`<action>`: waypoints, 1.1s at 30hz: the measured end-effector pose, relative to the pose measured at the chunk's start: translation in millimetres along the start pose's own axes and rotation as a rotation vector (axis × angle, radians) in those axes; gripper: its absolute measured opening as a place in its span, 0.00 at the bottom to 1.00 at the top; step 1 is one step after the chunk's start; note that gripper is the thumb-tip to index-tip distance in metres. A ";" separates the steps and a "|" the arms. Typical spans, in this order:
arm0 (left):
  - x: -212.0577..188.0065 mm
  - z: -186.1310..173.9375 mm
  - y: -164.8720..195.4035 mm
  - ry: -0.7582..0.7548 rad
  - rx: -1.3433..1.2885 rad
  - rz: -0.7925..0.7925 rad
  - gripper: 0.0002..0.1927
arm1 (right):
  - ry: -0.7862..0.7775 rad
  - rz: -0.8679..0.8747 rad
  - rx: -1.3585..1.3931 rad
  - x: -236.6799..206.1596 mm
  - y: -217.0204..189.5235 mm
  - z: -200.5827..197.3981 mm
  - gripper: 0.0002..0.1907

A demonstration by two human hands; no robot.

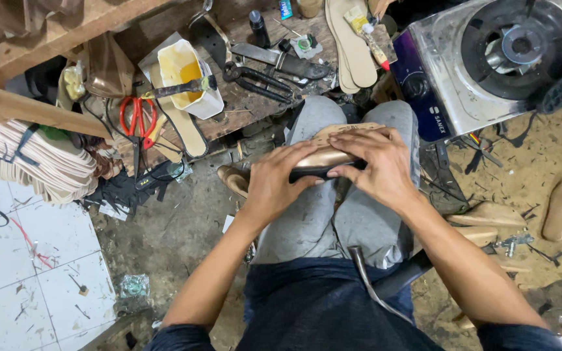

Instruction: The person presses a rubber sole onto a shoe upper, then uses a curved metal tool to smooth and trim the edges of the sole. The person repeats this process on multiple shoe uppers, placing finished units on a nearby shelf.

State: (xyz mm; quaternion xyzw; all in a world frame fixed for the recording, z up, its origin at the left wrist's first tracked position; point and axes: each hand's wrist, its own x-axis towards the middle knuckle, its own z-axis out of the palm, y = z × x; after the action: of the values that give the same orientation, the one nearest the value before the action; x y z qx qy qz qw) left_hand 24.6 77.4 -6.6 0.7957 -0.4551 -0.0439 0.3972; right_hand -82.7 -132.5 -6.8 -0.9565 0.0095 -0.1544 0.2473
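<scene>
Light is even and fairly bright, soft rather than harsh, and seems to come from above and somewhat toward 10 o'clock, where the white floor tiles [47,260] look palest. Shadows are weak and short; the darkest patches sit under the wooden bench [242,104] at 12 o'clock and in the lap below the forearms at 6 o'clock. Mild glare shows on the metal stove top [437,58] at 2 o'clock and on the glossy shoe piece [323,159] at centre. Focus is sharp mid-frame. The wide lens bends straight lines near the edges, and corners look slightly smeared, perhaps from motion.
</scene>
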 end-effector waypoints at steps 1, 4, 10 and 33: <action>-1.0 -1.6 -0.9 0.002 -0.012 -0.006 0.31 | 0.004 -0.006 0.023 0.9 0.1 1.6 0.30; -1.5 -0.8 -2.0 0.014 -0.063 -0.011 0.28 | 0.017 0.007 0.055 1.5 0.7 2.9 0.29; -3.7 7.7 2.4 0.096 -0.062 -0.037 0.21 | 0.035 0.010 0.066 -1.2 1.3 2.6 0.29; -23.4 -8.6 -10.0 -0.005 -0.242 -0.022 0.21 | -0.152 -0.080 0.157 -10.3 29.8 -28.1 0.32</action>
State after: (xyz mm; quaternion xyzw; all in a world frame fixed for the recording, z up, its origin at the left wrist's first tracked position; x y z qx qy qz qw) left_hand 21.6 103.0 -14.2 0.7468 -0.4386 -0.1049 0.4888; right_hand -99.2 -170.9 -0.7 -0.9428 -0.0596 -0.0913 0.3150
